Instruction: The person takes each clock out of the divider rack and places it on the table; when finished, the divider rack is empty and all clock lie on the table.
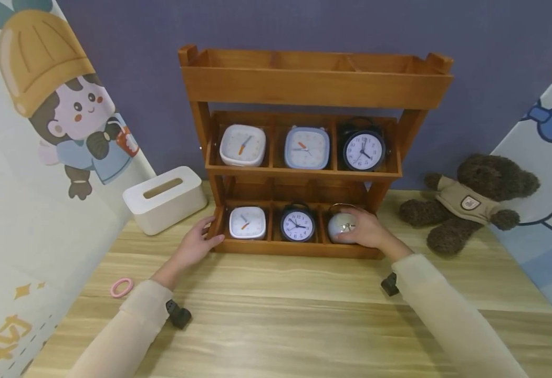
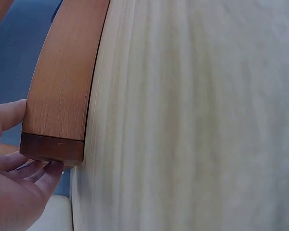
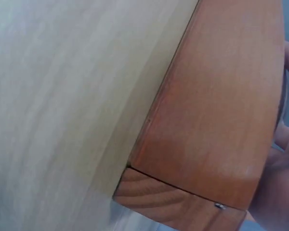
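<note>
A brown wooden shelf [image 1: 315, 89] with three tiers stands against the back wall. My left hand [image 1: 195, 245] grips its lower left corner; in the left wrist view the thumb lies against the front board [image 2: 62, 82] and the fingers bend round the end. In the bottom right compartment my right hand [image 1: 367, 229] holds a pale round clock [image 1: 338, 226] with a thin gold handle, its dial out of sight. Beside it sit a black round alarm clock [image 1: 297, 226] and a white square clock [image 1: 247, 222]. The right wrist view mostly shows the shelf's front board [image 3: 216, 106], which hides the clock.
The middle tier holds a white clock [image 1: 243, 145], a blue clock [image 1: 306, 148] and a black alarm clock [image 1: 363, 150]. Left of the shelf are a white tissue box [image 1: 172, 212] and a pink ring [image 1: 122, 287]. A brown teddy bear [image 1: 469, 202] lies at right.
</note>
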A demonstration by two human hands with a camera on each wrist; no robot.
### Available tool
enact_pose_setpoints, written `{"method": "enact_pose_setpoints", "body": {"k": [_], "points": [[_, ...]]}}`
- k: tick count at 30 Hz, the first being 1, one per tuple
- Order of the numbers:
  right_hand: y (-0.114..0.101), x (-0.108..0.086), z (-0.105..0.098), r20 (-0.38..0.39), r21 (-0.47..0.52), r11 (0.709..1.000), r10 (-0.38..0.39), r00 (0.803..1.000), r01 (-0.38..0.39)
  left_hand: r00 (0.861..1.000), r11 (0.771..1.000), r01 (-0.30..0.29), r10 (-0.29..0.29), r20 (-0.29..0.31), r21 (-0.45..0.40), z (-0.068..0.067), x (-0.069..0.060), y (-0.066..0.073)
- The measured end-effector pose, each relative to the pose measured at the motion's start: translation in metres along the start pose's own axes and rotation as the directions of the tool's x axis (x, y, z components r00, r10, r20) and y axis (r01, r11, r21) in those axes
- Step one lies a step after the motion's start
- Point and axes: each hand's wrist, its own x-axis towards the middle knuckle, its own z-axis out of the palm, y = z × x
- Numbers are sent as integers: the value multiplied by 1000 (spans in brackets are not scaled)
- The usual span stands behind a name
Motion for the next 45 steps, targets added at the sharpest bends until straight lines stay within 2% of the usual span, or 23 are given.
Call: {"method": "enact_pose_setpoints", "body": {"k": [8,13,19,28,34,40,45], "points": [[-4,-7,-15,-60,76,995,64,996,-59,999,999,52,-52,-11,-17,-1,1,3],[-11,-16,-36,-14,66,990,127,992,-126,997,997,74,-74,-10,-21,-1,1,4],[-12,-31,-62,45,108,976,183,982,-187,996,994,93,-93,-2,-55,-1,0,4],[11,-59,-87,67,132,971,193,979,-200,996,993,87,-88,-6,-75,-1,0,3],[29,-73,-99,42,135,970,200,979,-204,996,991,91,-92,-3,-95,-1,1,3],[48,-78,-104,24,165,962,218,976,-219,995,988,94,-95,1,-121,-1,0,5],[63,-73,-96,48,175,958,223,974,-228,995,986,103,-104,0,-134,-1,-1,6]]}}
